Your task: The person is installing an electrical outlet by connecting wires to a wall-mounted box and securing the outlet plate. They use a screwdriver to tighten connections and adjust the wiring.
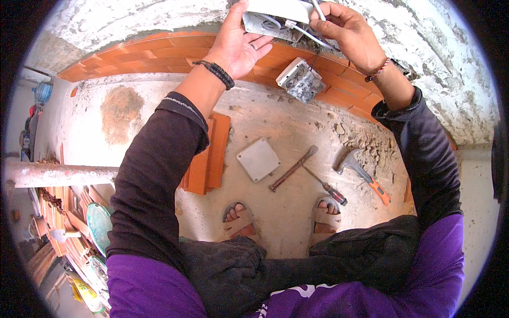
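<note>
At the top, a white electrical box (270, 25) with coiled wires sits against the rough wall, partly behind a white cover plate (281, 7). My left hand (241, 50) is palm up at its left edge. The thumb lies along the plate and several fingers stretch beneath the box; the index finger's grip is partly hidden. With its fingers pinched, my right hand (347, 37) holds a white cable (318, 10) at the box's right side. A white connector (290, 24) shows between the hands. Lower down, a mortar-smeared grey box (301, 79) hangs against the bricks from a dark wire.
On the dusty floor lie a square grey lid (258, 159), a flat chisel (292, 168), a screwdriver (331, 192) and a claw hammer (366, 177). Orange bricks (214, 153) are stacked near my left arm. A pale pipe (63, 175) crosses at the left.
</note>
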`<state>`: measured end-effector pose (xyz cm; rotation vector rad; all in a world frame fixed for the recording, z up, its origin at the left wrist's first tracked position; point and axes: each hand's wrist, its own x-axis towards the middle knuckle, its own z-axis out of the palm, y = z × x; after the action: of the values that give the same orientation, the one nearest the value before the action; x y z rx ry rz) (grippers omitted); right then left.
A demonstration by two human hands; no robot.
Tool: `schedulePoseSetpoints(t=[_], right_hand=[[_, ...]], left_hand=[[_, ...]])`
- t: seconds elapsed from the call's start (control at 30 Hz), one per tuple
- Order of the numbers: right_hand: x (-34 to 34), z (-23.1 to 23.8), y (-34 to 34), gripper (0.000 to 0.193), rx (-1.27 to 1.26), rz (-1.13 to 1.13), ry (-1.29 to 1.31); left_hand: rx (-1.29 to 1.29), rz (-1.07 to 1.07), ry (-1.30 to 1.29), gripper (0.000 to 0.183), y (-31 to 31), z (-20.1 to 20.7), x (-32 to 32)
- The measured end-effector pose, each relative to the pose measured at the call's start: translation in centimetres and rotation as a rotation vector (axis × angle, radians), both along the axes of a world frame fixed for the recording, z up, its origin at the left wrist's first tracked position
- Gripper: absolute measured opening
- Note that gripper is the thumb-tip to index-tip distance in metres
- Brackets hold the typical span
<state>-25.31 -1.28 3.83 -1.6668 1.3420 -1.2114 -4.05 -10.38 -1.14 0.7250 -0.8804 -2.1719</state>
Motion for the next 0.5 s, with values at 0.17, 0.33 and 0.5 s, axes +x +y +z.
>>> schedulePoseSetpoints(t=[0.17,0.33,0.5], right_hand=[[0.3,0.1,0.3,0.009,-0.195,0.119,0.066],[-3.0,-1.9,-0.6,0.022,-0.255,0.223,0.202],[-2.7,-2.3,0.2,0.015,-0.092,0.149,-0.048]], left_hand=[[-0.062,-0.023,0.041,0.099,-0.1,-0.5,0.4],[0.041,0.040,0.124,0.094,2.5,1.0,-0.1],[-0.054,0.133,0.060,0.124,2.7,-1.3,-0.6]])
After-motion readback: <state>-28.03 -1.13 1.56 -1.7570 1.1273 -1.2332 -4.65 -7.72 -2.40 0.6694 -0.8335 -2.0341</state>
